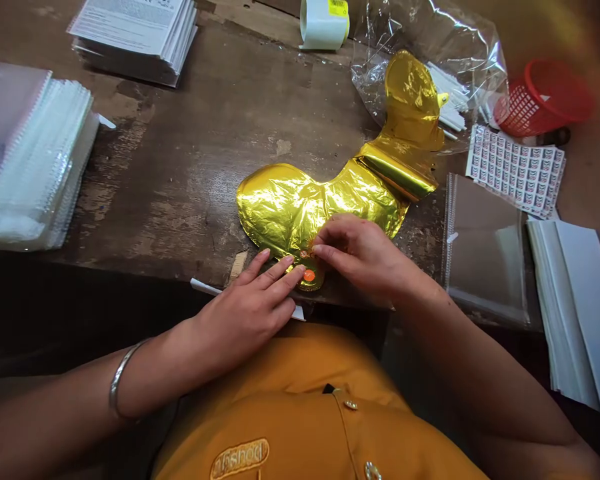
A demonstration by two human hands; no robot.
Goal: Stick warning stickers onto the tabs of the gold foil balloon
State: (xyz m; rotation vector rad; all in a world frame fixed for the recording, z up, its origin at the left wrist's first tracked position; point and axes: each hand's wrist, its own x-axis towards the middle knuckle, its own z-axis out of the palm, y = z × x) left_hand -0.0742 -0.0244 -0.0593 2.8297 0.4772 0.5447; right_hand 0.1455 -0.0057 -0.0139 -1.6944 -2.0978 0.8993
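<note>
A shiny gold foil balloon (pixel 290 200), creased and folded over at its right part, lies near the front edge of the wooden table. My left hand (pixel 255 300) rests on the balloon's lower tab with fingers spread, beside a small orange round spot (pixel 309 275). Thumb and forefinger of my right hand (pixel 363 257) are pinched together just above that spot, at the foil; what they grip is too small to name. Under my left hand, a white strip (pixel 204 287) shows at the table edge.
Clear plastic sleeves (pixel 35 167) are stacked at the left, with printed cards (pixel 130 27) behind. A white roll (pixel 324 25), clear bag (pixel 465 40), red basket (pixel 525 107), sticker sheets (pixel 515 170), clear sleeve (pixel 487 247) and white sheets (pixel 575 300) lie back and right.
</note>
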